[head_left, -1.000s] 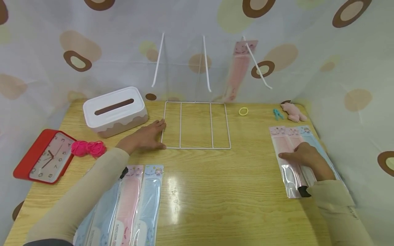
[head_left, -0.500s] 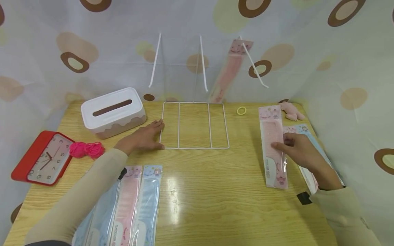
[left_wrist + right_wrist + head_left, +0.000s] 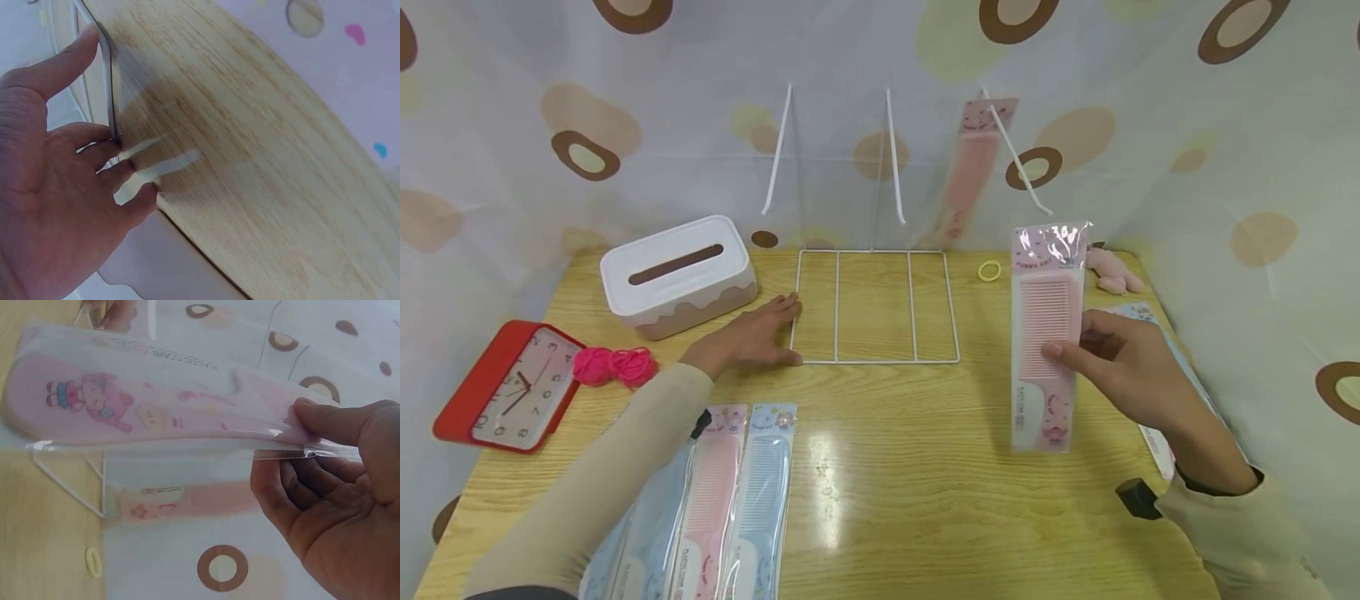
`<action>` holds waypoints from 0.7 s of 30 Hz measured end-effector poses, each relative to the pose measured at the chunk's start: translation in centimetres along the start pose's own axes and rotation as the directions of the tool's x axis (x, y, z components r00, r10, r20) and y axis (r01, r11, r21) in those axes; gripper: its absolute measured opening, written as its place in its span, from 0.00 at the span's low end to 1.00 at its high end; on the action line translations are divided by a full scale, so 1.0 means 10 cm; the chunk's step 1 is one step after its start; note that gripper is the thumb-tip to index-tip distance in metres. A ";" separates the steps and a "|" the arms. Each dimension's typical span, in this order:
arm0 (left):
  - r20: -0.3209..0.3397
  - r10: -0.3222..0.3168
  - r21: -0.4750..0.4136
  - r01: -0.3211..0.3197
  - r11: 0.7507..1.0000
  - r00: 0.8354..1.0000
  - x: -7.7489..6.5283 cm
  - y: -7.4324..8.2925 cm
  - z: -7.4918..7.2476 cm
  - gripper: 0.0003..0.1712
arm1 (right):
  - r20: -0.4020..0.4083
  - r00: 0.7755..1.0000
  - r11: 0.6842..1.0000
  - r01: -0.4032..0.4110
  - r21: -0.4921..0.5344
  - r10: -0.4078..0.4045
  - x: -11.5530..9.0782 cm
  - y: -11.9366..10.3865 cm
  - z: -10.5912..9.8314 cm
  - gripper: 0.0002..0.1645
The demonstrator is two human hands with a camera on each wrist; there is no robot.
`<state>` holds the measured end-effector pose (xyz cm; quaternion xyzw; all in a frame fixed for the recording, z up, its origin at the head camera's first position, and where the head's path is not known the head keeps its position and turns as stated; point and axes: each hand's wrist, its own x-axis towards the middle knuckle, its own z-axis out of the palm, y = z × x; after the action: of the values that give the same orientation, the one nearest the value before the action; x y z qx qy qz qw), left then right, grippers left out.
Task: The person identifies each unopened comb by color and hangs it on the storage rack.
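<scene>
My right hand (image 3: 1138, 367) pinches a packaged pink comb (image 3: 1047, 325) between thumb and fingers, held upright above the right side of the table. In the right wrist view the thumb (image 3: 331, 422) presses on one face of the clear packet, with fingers behind it. My left hand (image 3: 752, 333) rests at the left side of the white wire rack (image 3: 880, 362), its thumb and fingers spread along the base wire (image 3: 107, 81). Another packaged pink comb (image 3: 976, 167) hangs on the rack's right prong. The rack's left prong (image 3: 779, 150) and middle prong (image 3: 895, 158) carry nothing.
Packaged combs (image 3: 763, 492) in blue and pink lie at front left; more (image 3: 1150, 433) lie under the right arm. A tissue box (image 3: 677, 275), red clock (image 3: 512, 387), pink yarn (image 3: 613, 365), yellow ring (image 3: 988, 271) and pink plush toy (image 3: 1112, 271) sit around the table.
My right hand has picked up a pink comb packet from the right pile and raised it leftward and upright. The hanging comb has swung. My left hand stays at the rack.
</scene>
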<state>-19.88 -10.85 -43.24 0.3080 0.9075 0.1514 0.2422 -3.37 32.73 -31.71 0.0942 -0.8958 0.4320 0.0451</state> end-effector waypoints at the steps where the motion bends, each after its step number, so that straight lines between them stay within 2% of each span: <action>1: 0.001 0.000 0.000 0.000 1.000 1.000 0.00 0.00 0.00 0.54 | -0.004 1.000 1.000 0.019 0.017 -0.018 0.01 -0.03 0.00 0.08; 6: 0.004 -0.001 -0.001 0.001 1.000 1.000 0.01 0.00 0.00 0.54 | -0.027 0.997 0.994 0.073 0.078 -0.071 0.06 -0.11 0.00 0.09; 13: -0.006 0.008 -0.012 -0.008 1.000 1.000 -0.02 -0.01 0.02 0.54 | -0.037 0.999 0.995 0.038 0.090 -0.035 0.15 -0.09 0.03 0.10; 21: -0.014 0.002 -0.032 -0.002 0.999 1.000 -0.03 -0.01 0.04 0.54 | -0.019 1.000 0.997 0.009 0.074 -0.008 0.36 0.03 0.09 0.15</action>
<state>-19.51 -11.04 -43.48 0.3038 0.9063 0.1682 0.2408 -6.91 31.77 -31.92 0.0956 -0.8782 0.4657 0.0518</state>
